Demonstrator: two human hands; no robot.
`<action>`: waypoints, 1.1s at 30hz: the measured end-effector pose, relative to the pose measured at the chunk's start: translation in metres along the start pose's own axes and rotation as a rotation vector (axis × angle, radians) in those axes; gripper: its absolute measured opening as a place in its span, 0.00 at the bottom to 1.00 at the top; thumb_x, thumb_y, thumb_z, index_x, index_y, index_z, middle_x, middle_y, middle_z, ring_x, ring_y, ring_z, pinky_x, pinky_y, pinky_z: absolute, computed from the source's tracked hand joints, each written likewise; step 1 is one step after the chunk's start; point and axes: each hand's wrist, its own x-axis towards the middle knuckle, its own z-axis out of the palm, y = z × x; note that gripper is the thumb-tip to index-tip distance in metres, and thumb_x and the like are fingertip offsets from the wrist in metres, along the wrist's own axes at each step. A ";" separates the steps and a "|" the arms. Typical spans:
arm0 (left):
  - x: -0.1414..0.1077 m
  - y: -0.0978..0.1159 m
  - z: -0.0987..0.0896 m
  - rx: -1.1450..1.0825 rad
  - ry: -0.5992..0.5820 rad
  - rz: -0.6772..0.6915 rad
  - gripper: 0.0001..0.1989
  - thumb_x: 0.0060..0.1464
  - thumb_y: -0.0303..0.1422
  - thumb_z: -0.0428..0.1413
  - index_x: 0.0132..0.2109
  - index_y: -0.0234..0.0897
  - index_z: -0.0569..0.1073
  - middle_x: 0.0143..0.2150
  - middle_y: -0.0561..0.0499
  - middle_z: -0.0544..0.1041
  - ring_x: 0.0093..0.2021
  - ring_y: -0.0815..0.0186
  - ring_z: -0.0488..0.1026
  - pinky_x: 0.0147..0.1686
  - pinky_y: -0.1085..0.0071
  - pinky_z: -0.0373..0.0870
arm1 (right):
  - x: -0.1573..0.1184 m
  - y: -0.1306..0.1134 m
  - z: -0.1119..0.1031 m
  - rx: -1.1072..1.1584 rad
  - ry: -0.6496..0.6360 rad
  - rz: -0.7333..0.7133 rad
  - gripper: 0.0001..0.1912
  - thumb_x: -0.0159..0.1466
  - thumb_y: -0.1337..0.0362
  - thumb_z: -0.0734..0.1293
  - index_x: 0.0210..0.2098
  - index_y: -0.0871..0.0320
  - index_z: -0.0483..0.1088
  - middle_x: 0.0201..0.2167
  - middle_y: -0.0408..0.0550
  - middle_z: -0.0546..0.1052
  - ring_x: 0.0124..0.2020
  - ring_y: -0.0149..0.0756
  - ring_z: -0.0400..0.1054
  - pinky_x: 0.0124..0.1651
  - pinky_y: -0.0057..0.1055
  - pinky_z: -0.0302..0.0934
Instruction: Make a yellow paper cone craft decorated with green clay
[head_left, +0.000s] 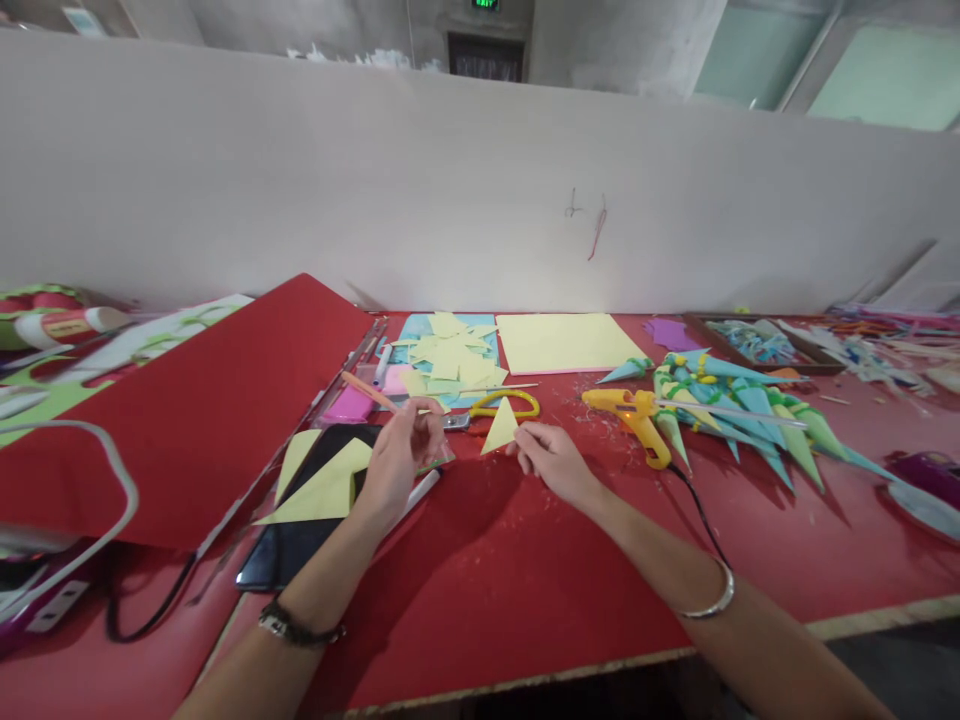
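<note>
My right hand (551,460) pinches a small pale-yellow paper triangle (501,428) by its right edge, point upward, above the red table. My left hand (401,450) is closed around a slim orange pencil (369,390) that slants up to the left. Behind both hands lie scissors with yellow handles (517,402), partly covered by the triangle. Close to my left wrist, larger yellow paper pieces (326,490) rest on a dark phone-like slab (259,560). A white pen-like stick (422,490) shows beside the left hand.
Cut yellow paper pieces (450,355) are heaped on a blue sheet, beside a yellow sheet (574,343). To the right lie a yellow glue gun (637,415) with a cord and several blue and green paper cones (742,400). A large red board (225,400) leans at left.
</note>
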 end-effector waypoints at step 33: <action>-0.039 0.018 -0.085 1.714 0.033 0.032 0.22 0.52 0.40 0.46 0.52 0.34 0.64 0.54 0.41 0.66 0.53 0.51 0.61 0.51 0.53 0.55 | -0.001 0.005 0.002 -0.256 -0.051 -0.037 0.16 0.59 0.63 0.57 0.20 0.61 0.69 0.13 0.40 0.65 0.15 0.25 0.58 0.21 0.22 0.50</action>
